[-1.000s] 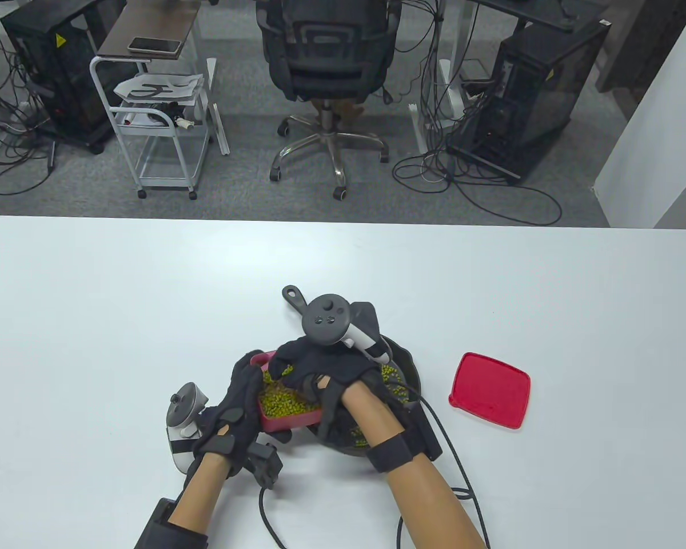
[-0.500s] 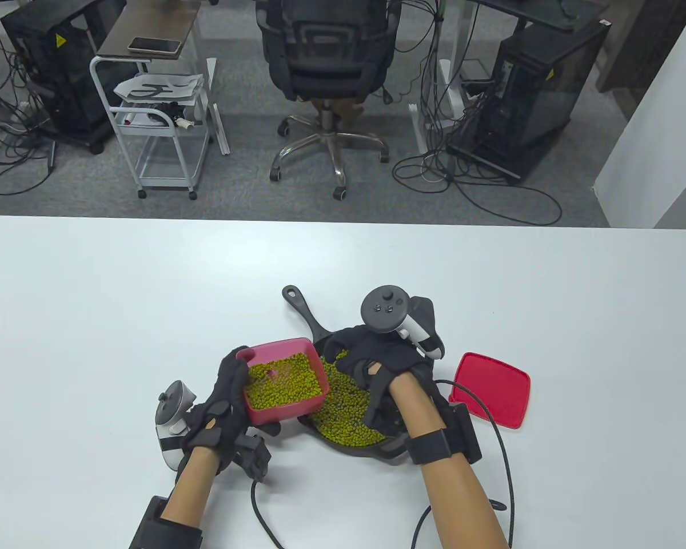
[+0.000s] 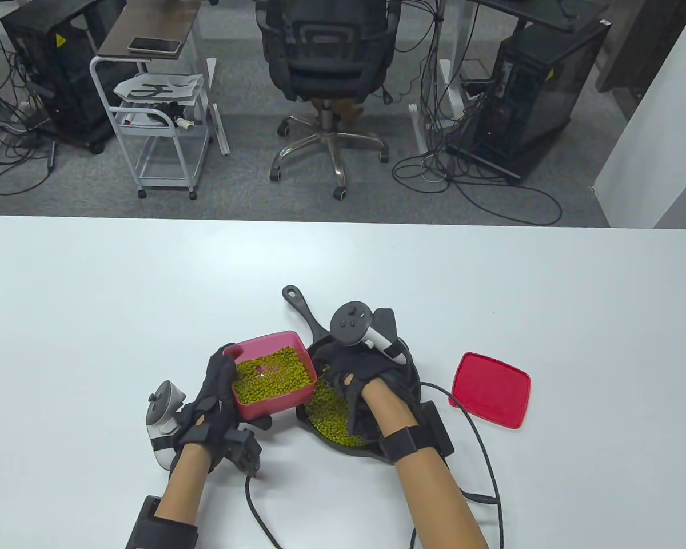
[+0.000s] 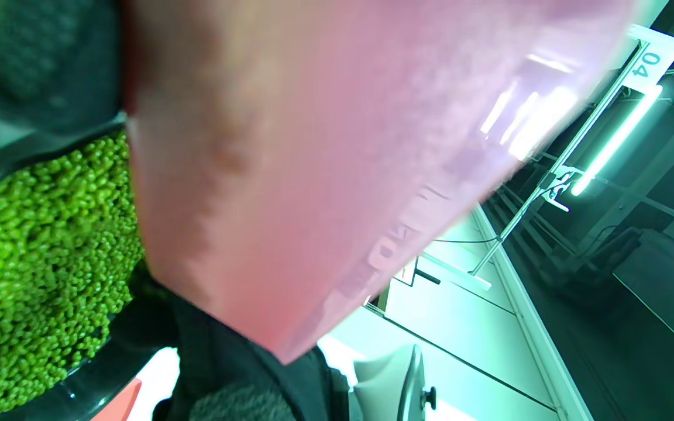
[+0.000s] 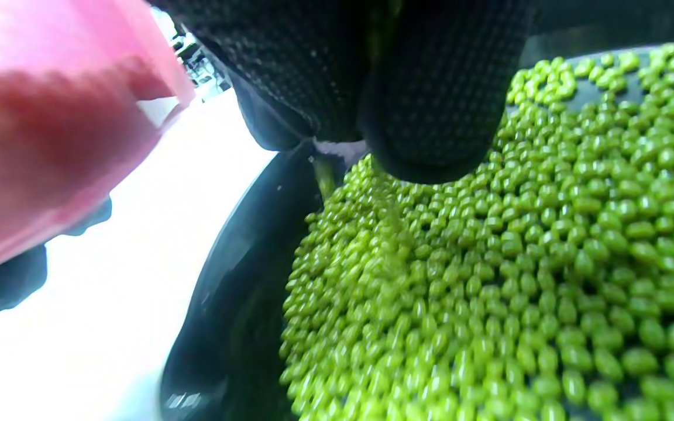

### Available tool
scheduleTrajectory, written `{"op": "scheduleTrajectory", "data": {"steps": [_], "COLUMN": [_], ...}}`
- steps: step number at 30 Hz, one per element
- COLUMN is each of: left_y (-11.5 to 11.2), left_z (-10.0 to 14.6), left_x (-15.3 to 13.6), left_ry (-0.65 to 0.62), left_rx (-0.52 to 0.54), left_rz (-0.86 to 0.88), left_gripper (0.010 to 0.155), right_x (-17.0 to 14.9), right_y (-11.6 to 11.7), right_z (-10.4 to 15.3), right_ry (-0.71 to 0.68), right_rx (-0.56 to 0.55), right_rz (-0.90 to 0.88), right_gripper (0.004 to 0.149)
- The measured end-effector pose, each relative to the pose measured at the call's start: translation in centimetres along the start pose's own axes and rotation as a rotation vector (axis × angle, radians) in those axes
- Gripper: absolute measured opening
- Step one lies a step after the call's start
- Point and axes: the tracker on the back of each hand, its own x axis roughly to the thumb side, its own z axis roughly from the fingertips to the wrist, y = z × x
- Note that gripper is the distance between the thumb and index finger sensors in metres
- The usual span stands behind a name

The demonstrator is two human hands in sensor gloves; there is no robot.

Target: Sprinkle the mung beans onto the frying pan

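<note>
My left hand [image 3: 224,384] grips a pink container [image 3: 274,394] holding mung beans [image 3: 271,374], held tilted just left of the black frying pan [image 3: 320,338]. The left wrist view shows the container's underside [image 4: 343,146] close up. My right hand [image 3: 334,374] hovers low over the pan. In the right wrist view its fingertips [image 5: 430,117] are bunched together, and a thin blurred trickle of beans drops from them. A thick layer of mung beans [image 5: 489,292] covers the pan [image 5: 231,292], also seen from above [image 3: 331,420].
The container's red lid [image 3: 490,390] lies flat on the white table [image 3: 148,286] to the right of the pan. The pan's handle [image 3: 297,302] points away to the far left. Glove cables [image 3: 480,446] trail toward the near edge.
My right hand left the container, swung right over the pan, then drew back left above the beans. My left hand and the container shifted slightly left and away.
</note>
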Motion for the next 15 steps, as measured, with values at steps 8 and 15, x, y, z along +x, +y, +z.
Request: {"op": "scheduleTrajectory", "data": {"steps": [8, 15], "left_y": [0.1, 0.1], "left_z": [0.0, 0.0], "left_x": [0.2, 0.2], "left_ry": [-0.005, -0.003], "left_rx": [-0.002, -0.006], "left_rz": [0.006, 0.004], "left_gripper": [0.074, 0.074], "right_x": [-2.4, -4.3], "right_y": [-2.7, -3.7], "right_z": [-1.6, -0.6], "right_ry": [0.106, 0.181], "right_rx": [-0.175, -0.181], "right_rz": [0.063, 0.169], "right_gripper": [0.037, 0.037]}}
